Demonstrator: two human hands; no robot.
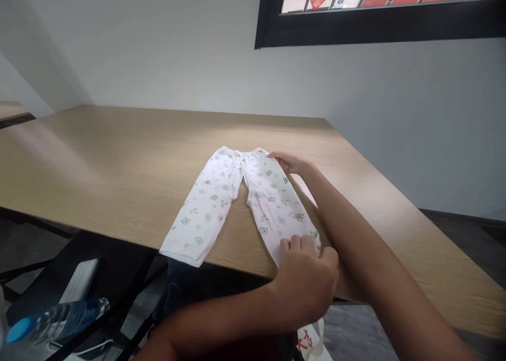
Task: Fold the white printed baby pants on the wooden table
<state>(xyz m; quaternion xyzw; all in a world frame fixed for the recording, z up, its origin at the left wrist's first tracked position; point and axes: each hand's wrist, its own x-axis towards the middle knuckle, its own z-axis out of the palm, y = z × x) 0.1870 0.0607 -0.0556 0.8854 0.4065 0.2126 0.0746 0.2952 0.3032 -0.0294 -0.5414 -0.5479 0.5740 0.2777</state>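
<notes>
A pair of small white trousers with a green and pink print lies spread on the wooden table, waistband toward the wall and legs toward me. Both leg ends reach the table's near edge. My left hand is closed on the hem of the right-hand leg, its fingers curled over the cloth. Up at the waist, my right hand pinches the right side of the trousers between thumb and fingers. That forearm runs alongside the leg.
A water bottle with a blue cap lies at lower left, below table height, near a black chair. A white bag with red writing is under the near edge. The wall stands behind the table, with a dark-framed window above.
</notes>
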